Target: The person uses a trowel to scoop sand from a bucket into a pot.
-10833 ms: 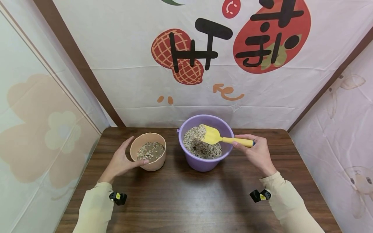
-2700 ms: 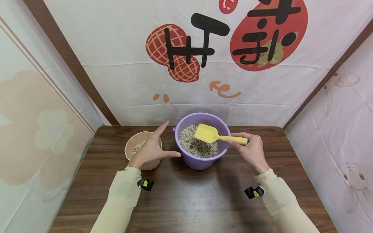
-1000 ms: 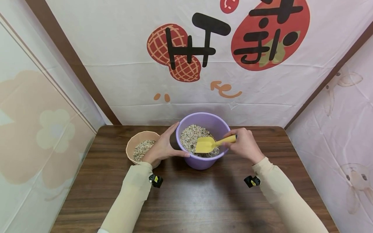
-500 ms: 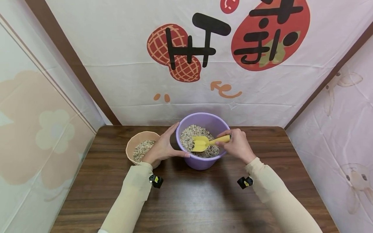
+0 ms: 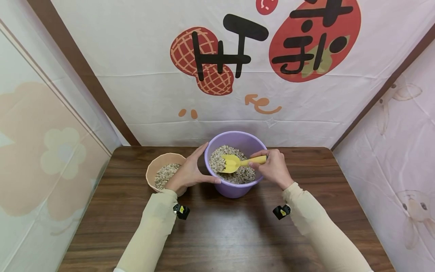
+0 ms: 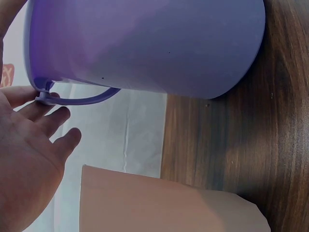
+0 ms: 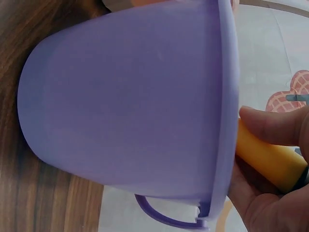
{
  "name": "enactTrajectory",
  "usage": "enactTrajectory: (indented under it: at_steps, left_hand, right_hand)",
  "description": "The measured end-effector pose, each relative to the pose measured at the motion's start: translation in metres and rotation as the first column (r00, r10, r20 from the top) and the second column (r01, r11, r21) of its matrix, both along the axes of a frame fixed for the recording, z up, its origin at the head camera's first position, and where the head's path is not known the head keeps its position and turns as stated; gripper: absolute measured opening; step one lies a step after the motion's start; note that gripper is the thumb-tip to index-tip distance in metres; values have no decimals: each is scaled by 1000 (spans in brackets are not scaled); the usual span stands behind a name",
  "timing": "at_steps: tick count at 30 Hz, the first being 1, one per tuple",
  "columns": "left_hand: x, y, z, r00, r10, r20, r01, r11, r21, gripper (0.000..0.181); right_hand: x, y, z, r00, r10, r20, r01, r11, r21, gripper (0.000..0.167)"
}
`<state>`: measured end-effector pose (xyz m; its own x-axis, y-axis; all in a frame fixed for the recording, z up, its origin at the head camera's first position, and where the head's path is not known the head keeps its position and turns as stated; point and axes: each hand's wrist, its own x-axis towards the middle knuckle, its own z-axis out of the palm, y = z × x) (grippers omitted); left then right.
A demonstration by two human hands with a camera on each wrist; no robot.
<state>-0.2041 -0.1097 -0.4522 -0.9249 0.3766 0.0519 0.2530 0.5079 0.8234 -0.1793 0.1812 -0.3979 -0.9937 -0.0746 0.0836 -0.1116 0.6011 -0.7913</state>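
A purple bucket (image 5: 234,190) holds small pale and dark gravel (image 5: 222,151). My left hand (image 5: 191,172) is spread against its left side, thumb at the near rim and fingers at the far left; the left wrist view shows fingers by the handle hinge (image 6: 46,96). My right hand (image 5: 275,168) grips the yellow scoop (image 5: 232,163) by its handle, above the bucket's right rim. The scoop's blade lies in the gravel, its tip covered. Behind my left wrist stands a peach pot (image 5: 154,164) with similar gravel inside, partly hidden by the hand.
Both containers stand at the back of the brown wooden table (image 5: 217,234), near a white printed cloth (image 5: 146,94). The peach pot is close to the bucket's left. Printed cloths rise at both sides of the table.
Since the earliest frame my left hand has moved from the peach pot onto the bucket. The scoop, lately raised above the gravel, has gone down and left into it, with my right hand following over the rim.
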Motion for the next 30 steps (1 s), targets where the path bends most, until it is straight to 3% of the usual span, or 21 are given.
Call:
enactTrajectory:
  at_steps: [21, 30]
  left_hand:
    - [1, 0, -1, 1000, 0, 2, 0, 1000, 6, 138]
    - [0, 0, 1, 1000, -3, -6, 3, 1000, -5, 137]
  right_hand:
    - [2, 2, -6, 998, -42, 38, 47, 989, -143, 21]
    - [8, 13, -6, 993, -56, 105, 84, 957, -279, 29]
